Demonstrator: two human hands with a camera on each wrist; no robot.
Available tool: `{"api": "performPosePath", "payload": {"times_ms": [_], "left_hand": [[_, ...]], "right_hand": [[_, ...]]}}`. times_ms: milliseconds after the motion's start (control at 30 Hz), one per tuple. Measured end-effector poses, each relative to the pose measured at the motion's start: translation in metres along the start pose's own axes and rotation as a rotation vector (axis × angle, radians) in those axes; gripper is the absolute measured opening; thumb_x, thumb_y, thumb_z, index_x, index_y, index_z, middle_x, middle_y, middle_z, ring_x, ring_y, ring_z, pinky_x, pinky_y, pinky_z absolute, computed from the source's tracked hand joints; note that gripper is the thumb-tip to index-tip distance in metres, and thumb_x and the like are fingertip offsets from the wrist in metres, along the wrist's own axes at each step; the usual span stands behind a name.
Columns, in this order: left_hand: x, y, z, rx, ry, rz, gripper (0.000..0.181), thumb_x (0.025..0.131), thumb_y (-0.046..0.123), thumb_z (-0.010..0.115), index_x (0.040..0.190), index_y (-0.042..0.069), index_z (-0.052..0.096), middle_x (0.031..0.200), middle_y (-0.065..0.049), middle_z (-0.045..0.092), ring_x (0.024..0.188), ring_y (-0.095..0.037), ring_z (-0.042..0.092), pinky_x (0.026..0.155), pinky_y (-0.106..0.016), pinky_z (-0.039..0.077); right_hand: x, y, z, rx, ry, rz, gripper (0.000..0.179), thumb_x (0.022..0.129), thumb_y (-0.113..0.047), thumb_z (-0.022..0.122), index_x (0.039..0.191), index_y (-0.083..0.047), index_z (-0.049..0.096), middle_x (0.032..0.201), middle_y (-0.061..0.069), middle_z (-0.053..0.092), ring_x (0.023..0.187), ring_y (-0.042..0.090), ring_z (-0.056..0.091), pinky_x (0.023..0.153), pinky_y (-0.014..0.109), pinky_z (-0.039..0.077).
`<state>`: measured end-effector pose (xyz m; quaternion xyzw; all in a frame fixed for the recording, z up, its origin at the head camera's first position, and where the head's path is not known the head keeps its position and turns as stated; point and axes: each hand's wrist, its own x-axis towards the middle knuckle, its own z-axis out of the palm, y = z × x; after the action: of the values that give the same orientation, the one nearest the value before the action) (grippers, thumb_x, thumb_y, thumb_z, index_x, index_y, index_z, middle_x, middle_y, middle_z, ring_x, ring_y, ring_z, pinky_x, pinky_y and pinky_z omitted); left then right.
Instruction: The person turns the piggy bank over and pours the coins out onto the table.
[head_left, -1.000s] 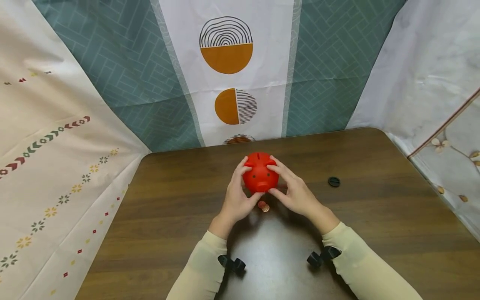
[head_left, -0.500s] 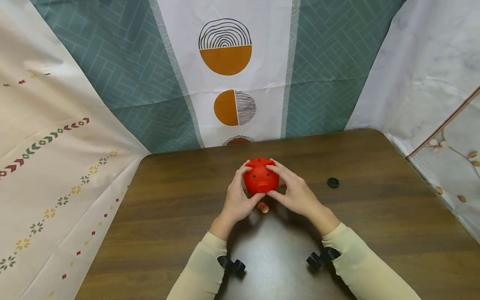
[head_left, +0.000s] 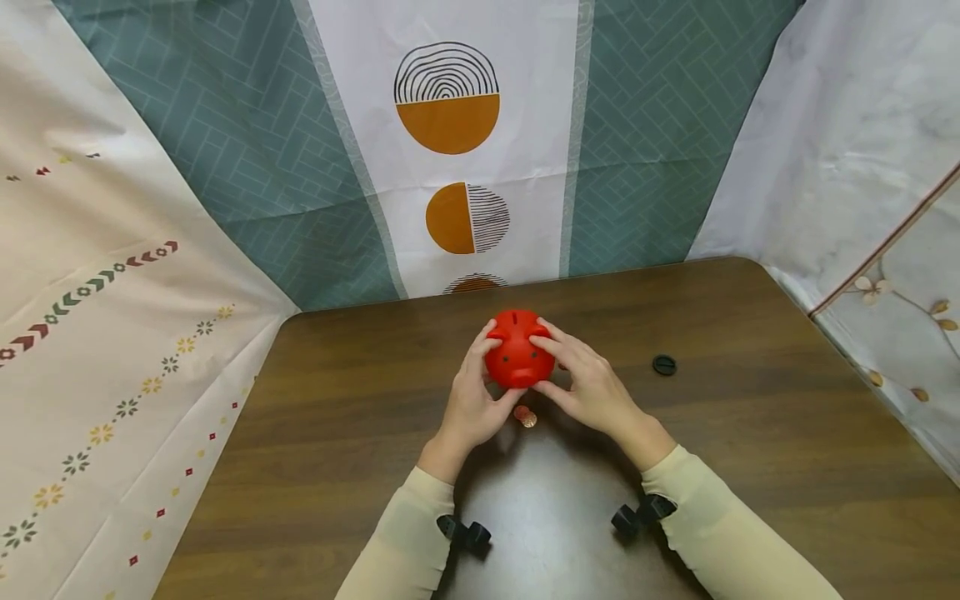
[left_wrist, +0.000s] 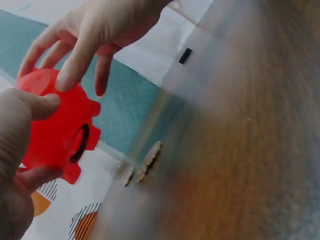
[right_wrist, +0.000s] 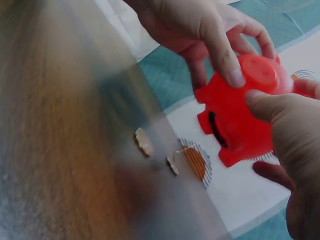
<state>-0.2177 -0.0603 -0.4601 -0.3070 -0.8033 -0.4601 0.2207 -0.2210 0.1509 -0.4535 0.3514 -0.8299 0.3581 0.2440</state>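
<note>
A red piggy bank [head_left: 519, 357] is held between both hands above the table, its snout facing me and its coin slot on top. My left hand [head_left: 471, 402] grips one side, thumb under the snout. On the other side my right hand [head_left: 598, 393] grips it the same way. In the wrist views, a dark-rimmed opening shows in the belly [left_wrist: 80, 142] between stubby feet. Copper coins [head_left: 526, 416] lie overlapping on the table in front of the piggy bank. Behind it, another coin [right_wrist: 172, 165] shows in the right wrist view.
A round black plug [head_left: 664, 365] lies on the brown wooden table [head_left: 360, 467], right of the hands. Patterned cloths [head_left: 637, 125] hang behind the table and along both sides. Each wrist wears a small black camera mount [head_left: 474, 537].
The piggy bank tipped forward half a second ago and has tilted back, so its slot shows more again. Both hands have kept their hold. The coins in front have stayed put.
</note>
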Motion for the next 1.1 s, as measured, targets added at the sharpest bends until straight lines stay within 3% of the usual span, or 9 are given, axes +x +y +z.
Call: {"api": "performPosePath", "payload": {"times_ms": [200, 400, 533, 700, 800, 1100], "left_hand": [[-0.001, 0.000, -0.001, -0.014, -0.053, -0.153, 0.071, 0.075, 0.009, 0.082, 0.132, 0.013, 0.039, 0.153, 0.002, 0.034, 0.125, -0.021, 0.049, 0.092, -0.038, 0.051], [0.003, 0.006, -0.004, -0.075, -0.027, -0.114, 0.073, 0.074, 0.002, 0.081, 0.133, 0.011, 0.038, 0.154, 0.000, 0.031, 0.127, -0.023, 0.047, 0.083, -0.040, 0.054], [0.006, 0.013, -0.008, -0.063, -0.003, -0.091, 0.075, 0.072, -0.003, 0.081, 0.132, 0.006, 0.038, 0.153, -0.008, 0.033, 0.127, -0.028, 0.047, 0.078, -0.041, 0.056], [0.012, 0.036, -0.018, -0.062, 0.009, -0.063, 0.072, 0.071, -0.009, 0.079, 0.129, -0.002, 0.037, 0.150, -0.020, 0.034, 0.126, -0.034, 0.047, 0.078, -0.040, 0.056], [0.015, 0.048, -0.024, -0.060, 0.006, -0.064, 0.073, 0.072, -0.009, 0.078, 0.130, -0.002, 0.035, 0.149, -0.020, 0.035, 0.126, -0.033, 0.048, 0.079, -0.039, 0.056], [0.013, 0.051, -0.034, -0.082, -0.018, -0.080, 0.086, 0.072, -0.006, 0.079, 0.140, -0.001, 0.025, 0.149, -0.021, 0.035, 0.130, -0.036, 0.042, 0.076, -0.045, 0.056]], "right_hand": [[0.000, -0.004, -0.002, 0.036, -0.092, 0.155, 0.071, 0.078, -0.017, 0.081, 0.141, -0.020, 0.048, 0.151, 0.003, 0.038, 0.118, 0.026, 0.055, 0.075, 0.039, 0.057], [0.004, -0.007, -0.007, 0.044, -0.056, 0.105, 0.071, 0.078, -0.014, 0.081, 0.141, -0.020, 0.048, 0.152, 0.001, 0.037, 0.120, 0.026, 0.054, 0.075, 0.039, 0.057], [0.006, -0.008, -0.009, 0.143, -0.034, 0.100, 0.070, 0.080, -0.008, 0.078, 0.142, -0.018, 0.046, 0.152, 0.001, 0.037, 0.120, 0.026, 0.055, 0.077, 0.040, 0.057], [0.007, -0.009, -0.010, 0.213, 0.004, 0.109, 0.075, 0.080, -0.005, 0.077, 0.144, -0.018, 0.042, 0.150, 0.001, 0.039, 0.123, 0.025, 0.054, 0.081, 0.040, 0.055], [0.008, -0.011, -0.010, 0.218, 0.018, 0.124, 0.081, 0.079, -0.005, 0.077, 0.147, -0.019, 0.036, 0.148, 0.003, 0.043, 0.123, 0.025, 0.052, 0.081, 0.040, 0.055], [0.011, -0.014, -0.003, 0.277, 0.021, 0.176, 0.083, 0.080, -0.007, 0.078, 0.149, -0.023, 0.034, 0.140, 0.005, 0.051, 0.120, 0.024, 0.053, 0.079, 0.046, 0.056]]}}
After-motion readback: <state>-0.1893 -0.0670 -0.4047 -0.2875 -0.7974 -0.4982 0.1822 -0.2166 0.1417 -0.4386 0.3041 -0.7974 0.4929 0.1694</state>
